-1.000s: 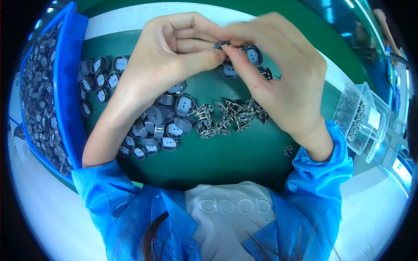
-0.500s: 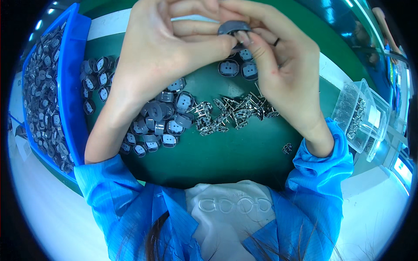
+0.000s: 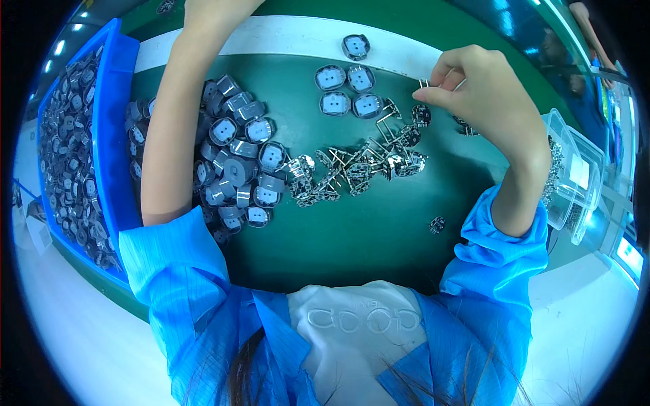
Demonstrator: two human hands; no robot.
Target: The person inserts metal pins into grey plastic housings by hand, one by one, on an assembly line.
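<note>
My left hand point(image 3: 218, 12) reaches to the far left, its fingers cut off by the top edge. My right hand point(image 3: 474, 84) has thumb and fingers pinched on the metal pins of a small circuit board point(image 3: 421, 116), whose dark round end shows below the thumb. Beside it, towards the middle, lies a heap of similar pinned circuit boards point(image 3: 359, 169). Several grey oval housings with light blue faces point(image 3: 335, 104) stand grouped at the far middle, one of them on the white strip. A larger pile of grey housings point(image 3: 237, 169) lies right of my left forearm.
A blue bin point(image 3: 115, 149) full of grey housings stands at the left. Clear plastic boxes point(image 3: 579, 172) with small metal parts sit at the right. One loose board point(image 3: 437, 224) lies on the green table point(image 3: 338, 250), near the right sleeve. A white strip point(image 3: 291, 37) crosses the far side.
My hands have moved apart from the grey housing they held together. The left went up and left, the right down and right onto a circuit board. A housing now shows on the white strip.
</note>
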